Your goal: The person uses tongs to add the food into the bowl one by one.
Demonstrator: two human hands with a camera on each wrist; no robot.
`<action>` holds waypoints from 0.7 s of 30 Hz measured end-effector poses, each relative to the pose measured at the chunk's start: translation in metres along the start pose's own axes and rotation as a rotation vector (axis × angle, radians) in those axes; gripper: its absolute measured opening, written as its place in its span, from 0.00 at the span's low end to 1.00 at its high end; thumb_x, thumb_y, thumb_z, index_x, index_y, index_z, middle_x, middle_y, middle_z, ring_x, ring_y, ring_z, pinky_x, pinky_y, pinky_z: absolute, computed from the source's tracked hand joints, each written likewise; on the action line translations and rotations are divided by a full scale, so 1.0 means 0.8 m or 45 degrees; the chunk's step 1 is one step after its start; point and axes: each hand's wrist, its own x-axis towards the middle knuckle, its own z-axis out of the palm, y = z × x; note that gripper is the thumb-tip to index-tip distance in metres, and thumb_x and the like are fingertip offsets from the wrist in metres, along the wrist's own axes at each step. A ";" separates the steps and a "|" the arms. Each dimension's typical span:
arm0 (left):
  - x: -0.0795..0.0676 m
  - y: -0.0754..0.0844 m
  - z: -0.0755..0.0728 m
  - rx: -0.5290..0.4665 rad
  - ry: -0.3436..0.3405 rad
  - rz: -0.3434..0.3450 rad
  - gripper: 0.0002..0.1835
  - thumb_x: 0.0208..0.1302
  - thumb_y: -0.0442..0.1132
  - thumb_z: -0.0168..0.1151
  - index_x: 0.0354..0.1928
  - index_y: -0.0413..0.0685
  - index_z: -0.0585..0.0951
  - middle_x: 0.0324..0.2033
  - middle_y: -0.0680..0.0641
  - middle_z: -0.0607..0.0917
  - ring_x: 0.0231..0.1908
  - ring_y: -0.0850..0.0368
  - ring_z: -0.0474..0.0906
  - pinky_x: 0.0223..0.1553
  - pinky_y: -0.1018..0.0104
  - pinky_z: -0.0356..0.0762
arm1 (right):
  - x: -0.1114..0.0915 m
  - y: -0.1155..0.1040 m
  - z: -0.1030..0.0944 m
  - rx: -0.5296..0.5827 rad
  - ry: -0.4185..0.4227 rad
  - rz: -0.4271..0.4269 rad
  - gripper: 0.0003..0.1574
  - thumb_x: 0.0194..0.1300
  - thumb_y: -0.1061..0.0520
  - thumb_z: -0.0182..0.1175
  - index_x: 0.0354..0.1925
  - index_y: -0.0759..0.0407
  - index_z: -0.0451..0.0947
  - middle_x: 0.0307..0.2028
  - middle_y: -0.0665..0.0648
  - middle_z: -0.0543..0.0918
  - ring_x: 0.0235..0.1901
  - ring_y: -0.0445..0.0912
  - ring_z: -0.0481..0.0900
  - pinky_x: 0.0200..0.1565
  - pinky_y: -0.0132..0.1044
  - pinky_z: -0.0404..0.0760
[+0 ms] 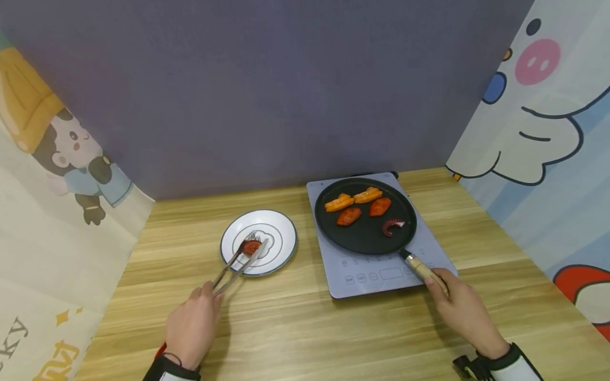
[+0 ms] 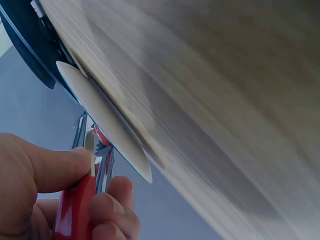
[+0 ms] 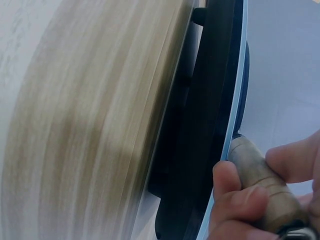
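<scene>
My left hand (image 1: 194, 324) grips a pair of metal tongs (image 1: 230, 276), whose red handle (image 2: 75, 210) shows in the left wrist view. The tong tips lie around a reddish-brown food piece (image 1: 252, 247) over the white plate (image 1: 281, 233); whether it touches the plate I cannot tell. My right hand (image 1: 464, 312) holds the wooden handle (image 1: 425, 272) of a black frying pan (image 1: 364, 238). In the pan lie two orange-yellow pieces (image 1: 339, 202), two red-brown pieces that look like chicken wings (image 1: 349, 216), and a curled octopus tentacle (image 1: 393, 227).
Beneath the pan is a flat induction cooker (image 1: 340, 283) with a touch panel along its front. The wooden table (image 1: 286, 333) ends at a grey-purple wall panel (image 1: 267, 95). Curtains with cartoon prints (image 1: 538, 121) hang at both sides.
</scene>
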 end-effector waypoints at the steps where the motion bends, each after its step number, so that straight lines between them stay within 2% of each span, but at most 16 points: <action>1: 0.002 0.002 0.001 0.002 -0.004 0.000 0.14 0.54 0.42 0.62 0.35 0.38 0.73 0.21 0.42 0.77 0.13 0.48 0.70 0.08 0.57 0.60 | 0.000 0.000 0.000 0.000 0.000 0.001 0.23 0.68 0.46 0.44 0.50 0.62 0.67 0.17 0.53 0.65 0.15 0.44 0.61 0.17 0.39 0.61; 10: 0.017 0.017 0.011 0.005 0.028 0.051 0.13 0.52 0.42 0.63 0.30 0.40 0.73 0.20 0.43 0.76 0.13 0.47 0.70 0.08 0.56 0.61 | 0.001 0.000 0.001 -0.016 0.013 -0.014 0.22 0.68 0.47 0.45 0.49 0.62 0.68 0.17 0.53 0.66 0.15 0.44 0.61 0.17 0.39 0.60; 21: 0.026 0.022 0.014 0.007 -0.004 0.048 0.17 0.53 0.43 0.63 0.37 0.37 0.74 0.23 0.41 0.77 0.15 0.44 0.71 0.10 0.52 0.65 | 0.001 0.002 0.001 0.000 -0.001 -0.011 0.22 0.68 0.46 0.44 0.49 0.62 0.68 0.17 0.53 0.65 0.15 0.44 0.61 0.16 0.39 0.60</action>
